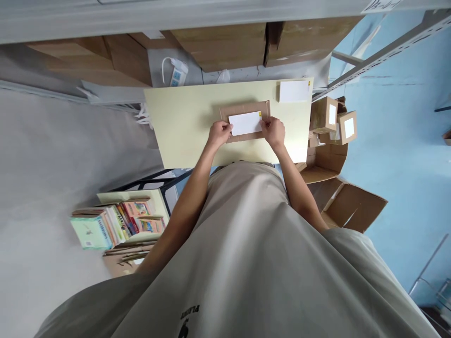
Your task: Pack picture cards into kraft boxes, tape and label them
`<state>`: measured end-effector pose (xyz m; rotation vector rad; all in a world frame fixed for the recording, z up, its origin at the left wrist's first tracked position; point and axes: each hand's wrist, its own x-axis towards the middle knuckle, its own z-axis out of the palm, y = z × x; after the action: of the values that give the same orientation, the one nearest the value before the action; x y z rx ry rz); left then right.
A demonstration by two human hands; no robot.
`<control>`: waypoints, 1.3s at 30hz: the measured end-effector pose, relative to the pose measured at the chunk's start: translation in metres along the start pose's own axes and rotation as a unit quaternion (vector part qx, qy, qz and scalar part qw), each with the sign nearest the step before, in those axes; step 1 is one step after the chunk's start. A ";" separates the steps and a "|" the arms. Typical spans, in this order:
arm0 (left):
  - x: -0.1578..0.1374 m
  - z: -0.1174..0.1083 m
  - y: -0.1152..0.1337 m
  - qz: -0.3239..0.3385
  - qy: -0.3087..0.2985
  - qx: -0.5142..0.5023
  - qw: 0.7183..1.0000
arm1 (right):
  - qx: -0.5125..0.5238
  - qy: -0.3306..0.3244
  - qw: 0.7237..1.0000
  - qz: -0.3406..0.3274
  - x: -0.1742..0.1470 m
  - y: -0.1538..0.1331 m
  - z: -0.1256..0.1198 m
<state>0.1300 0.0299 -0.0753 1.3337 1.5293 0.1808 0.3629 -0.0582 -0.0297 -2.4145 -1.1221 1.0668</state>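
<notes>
A white label [245, 123] with a small yellow mark at its right end lies over a flat brown cardboard package [243, 109]. My left hand [220, 133] pinches the label's left end. At the right end, my right hand [273, 131] grips it the same way, thumb on top. The package rests on a pale yellow tabletop [186, 122], close to my body. Toward the far right corner of that top sits a similar white label or stack of labels [293, 91]. Whether the held label touches the package all along cannot be seen.
Large cartons [225, 47] stand on the shelf behind the table, near a white power strip [178, 73]. Small labelled boxes [324, 115] and open cartons [355, 204] are at the right. Books [123, 220] sit on a lower stand at the left.
</notes>
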 end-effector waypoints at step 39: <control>0.008 0.012 -0.008 0.038 0.032 0.061 0.997 | -0.099 -0.093 0.987 -0.084 0.045 -0.068 0.042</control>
<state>0.1353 0.0281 -0.0907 1.4964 1.5654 0.1804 0.3143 0.0182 -0.0469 -2.3482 -1.5313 1.1956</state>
